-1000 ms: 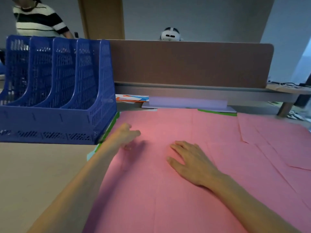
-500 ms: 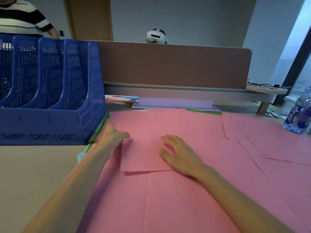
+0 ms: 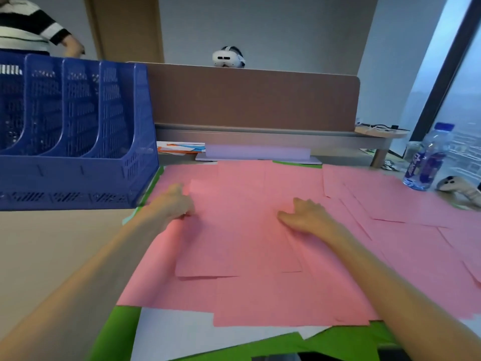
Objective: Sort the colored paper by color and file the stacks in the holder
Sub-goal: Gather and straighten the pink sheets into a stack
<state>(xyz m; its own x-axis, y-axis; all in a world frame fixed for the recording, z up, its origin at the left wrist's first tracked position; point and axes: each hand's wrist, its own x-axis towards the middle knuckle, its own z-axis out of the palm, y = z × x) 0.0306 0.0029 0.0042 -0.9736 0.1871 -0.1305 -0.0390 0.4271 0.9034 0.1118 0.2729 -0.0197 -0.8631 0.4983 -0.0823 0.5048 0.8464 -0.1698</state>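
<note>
Several pink sheets (image 3: 260, 295) overlap across the desk in front of me. One pink sheet (image 3: 234, 243) lies on top, skewed, its near edge lifted a little. My left hand (image 3: 174, 201) is curled on that sheet's left edge, pinching it. My right hand (image 3: 304, 217) lies flat on the same sheet with fingers spread. The blue mesh file holder (image 3: 78, 173) stands at the left, and its visible slots hold no paper. Green sheets (image 3: 338, 342) and a white sheet (image 3: 182, 329) show under the pink ones near me. A lilac sheet (image 3: 257, 152) lies at the back.
A brown partition (image 3: 247, 100) closes the desk's far side, with a white headset (image 3: 226, 57) behind it. A water bottle (image 3: 426, 162) and a pale controller (image 3: 458, 188) stand at the right. A person in a striped shirt (image 3: 26, 22) is behind the holder.
The top pink sheet has slid toward me under both hands. My view has tilted down and right, so green and white sheets now show at the near edge.
</note>
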